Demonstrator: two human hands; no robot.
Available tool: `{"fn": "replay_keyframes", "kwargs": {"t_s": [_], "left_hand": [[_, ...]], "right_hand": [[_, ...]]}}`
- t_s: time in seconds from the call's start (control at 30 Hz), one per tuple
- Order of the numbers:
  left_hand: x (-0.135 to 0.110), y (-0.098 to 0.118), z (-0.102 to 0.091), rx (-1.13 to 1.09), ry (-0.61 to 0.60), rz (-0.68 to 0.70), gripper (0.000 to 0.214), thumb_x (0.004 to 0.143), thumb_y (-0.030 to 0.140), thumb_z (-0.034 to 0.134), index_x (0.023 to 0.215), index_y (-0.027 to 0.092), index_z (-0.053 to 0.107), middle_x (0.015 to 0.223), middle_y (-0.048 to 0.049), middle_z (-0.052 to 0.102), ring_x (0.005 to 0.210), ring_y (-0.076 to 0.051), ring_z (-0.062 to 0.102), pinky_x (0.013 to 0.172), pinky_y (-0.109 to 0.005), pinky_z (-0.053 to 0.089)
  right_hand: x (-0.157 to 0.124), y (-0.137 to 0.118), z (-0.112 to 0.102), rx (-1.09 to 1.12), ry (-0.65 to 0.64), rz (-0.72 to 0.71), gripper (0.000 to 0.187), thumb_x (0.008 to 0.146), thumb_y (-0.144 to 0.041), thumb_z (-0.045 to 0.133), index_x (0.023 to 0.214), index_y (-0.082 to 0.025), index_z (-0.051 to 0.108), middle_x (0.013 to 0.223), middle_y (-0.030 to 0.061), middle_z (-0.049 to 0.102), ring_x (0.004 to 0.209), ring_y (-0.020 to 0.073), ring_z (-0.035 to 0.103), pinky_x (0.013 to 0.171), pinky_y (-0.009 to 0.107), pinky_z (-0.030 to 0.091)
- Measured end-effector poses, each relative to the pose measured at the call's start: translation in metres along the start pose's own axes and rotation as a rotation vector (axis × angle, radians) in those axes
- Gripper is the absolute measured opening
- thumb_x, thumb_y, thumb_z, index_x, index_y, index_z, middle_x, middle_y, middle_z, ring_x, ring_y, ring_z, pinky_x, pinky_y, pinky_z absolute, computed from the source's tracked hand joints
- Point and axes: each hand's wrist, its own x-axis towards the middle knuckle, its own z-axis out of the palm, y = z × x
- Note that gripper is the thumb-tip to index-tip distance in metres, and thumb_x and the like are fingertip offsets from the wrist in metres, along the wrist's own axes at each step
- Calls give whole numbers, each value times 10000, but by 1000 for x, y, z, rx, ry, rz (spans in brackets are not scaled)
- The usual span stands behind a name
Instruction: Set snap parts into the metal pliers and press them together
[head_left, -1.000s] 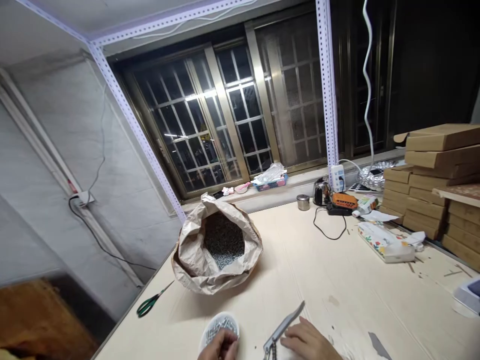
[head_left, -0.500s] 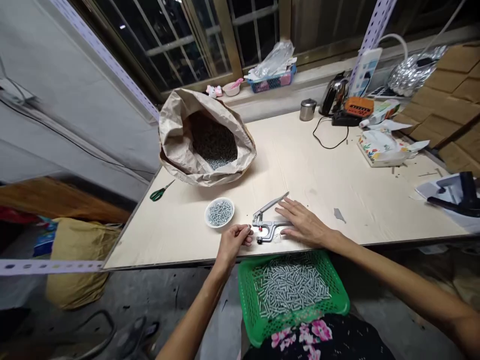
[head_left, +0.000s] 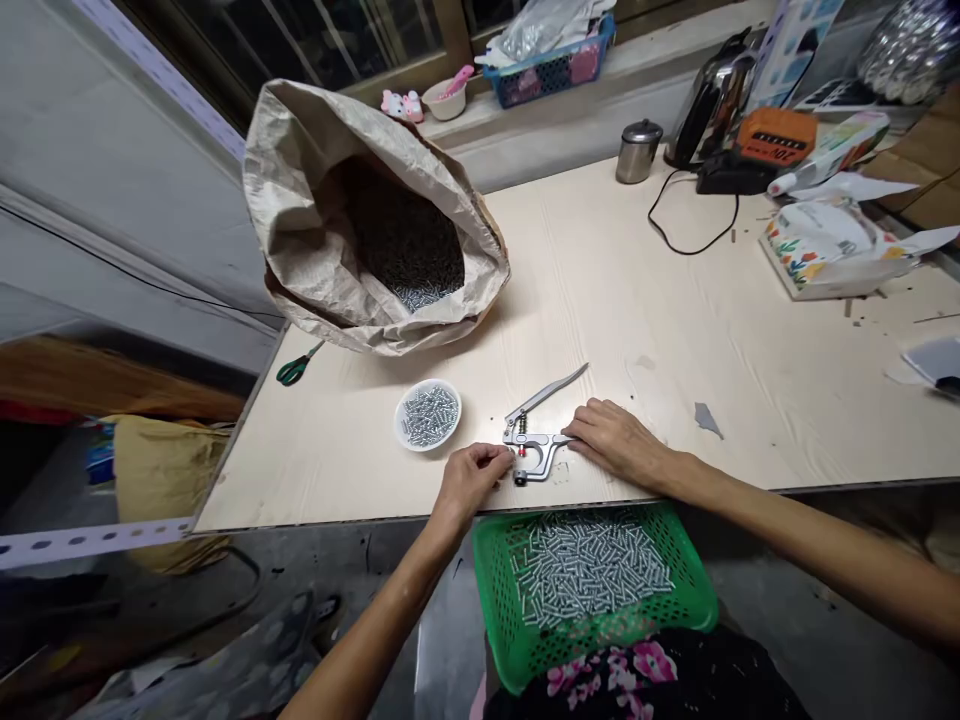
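Grey snap-fastener pliers [head_left: 541, 462] lie on the table near its front edge, jaws to the left and the upper handle raised. My right hand [head_left: 619, 440] is closed on the end of their lower handle. Just left of the jaws, my left hand [head_left: 474, 482] has thumb and forefinger pinched together. Whatever is between those fingertips is too small to make out. A white bowl [head_left: 400, 428] of small silvery screws stands up and left of my left hand. Below the table edge sits a green basket [head_left: 491, 590] full of longer silvery screw-like pieces.
A large paper sack [head_left: 300, 240] with dark and silvery small parts stands at the back left. Green-handled scissors [head_left: 292, 371] lie at the left edge. A metal canister [head_left: 638, 152], kettle [head_left: 709, 105], orange battery [head_left: 778, 135] and tissue pack [head_left: 825, 245] are at the back right.
My right hand has gone from lying spread over the handles to closing on the lower handle. My left fingertips have come closer to the jaws. The view has tilted down and closer.
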Motion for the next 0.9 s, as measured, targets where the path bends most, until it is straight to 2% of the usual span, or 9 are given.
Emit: {"fn": "replay_keyframes", "kwargs": {"t_s": [0.13,0.3,0.5,0.6,0.73,0.9], "left_hand": [[5,5,3,103,-14,-47,352,625,455,703,709,114,687,572,-7,607,526,-108,480,519,-224,343],[7,14,5,142,-53,-93,306,608,427,698,649,125,678,588,-19,624,565,-124,503,560,-238,360],[6,20,4,159,-92,-184,325,606,439,686,655,119,658,564,-12,588,535,-106,450,531,-235,323],[8,24,2,227,-150,-199,333,620,439,677,672,110,671,558,-13,569,530,-101,429,516,-234,304],[13,27,-1,310,-225,-225,332,621,441,661,681,114,673,544,4,537,516,-102,422,517,-241,326],[14,28,1,291,-238,-268,327,600,447,676,655,125,653,527,20,504,506,-100,418,499,-237,363]], "right_hand": [[2,4,5,6,-2,-6,275,980,-289,358,883,-183,593,839,50,577,799,191,472,704,334,351],[2,6,6,10,-3,-13,259,979,-276,363,889,-178,586,845,51,576,798,189,475,701,337,338],[1,6,7,8,19,-20,239,974,-238,371,872,-175,578,825,43,567,783,180,466,693,329,320],[0,6,8,25,40,-37,219,962,-200,384,849,-170,568,805,37,553,770,177,451,687,326,308],[-1,5,8,19,50,-40,208,955,-178,387,819,-172,544,787,29,538,756,176,432,687,325,294],[0,5,9,-11,73,-43,189,940,-163,406,789,-177,518,776,24,529,743,171,416,683,318,282]]}}
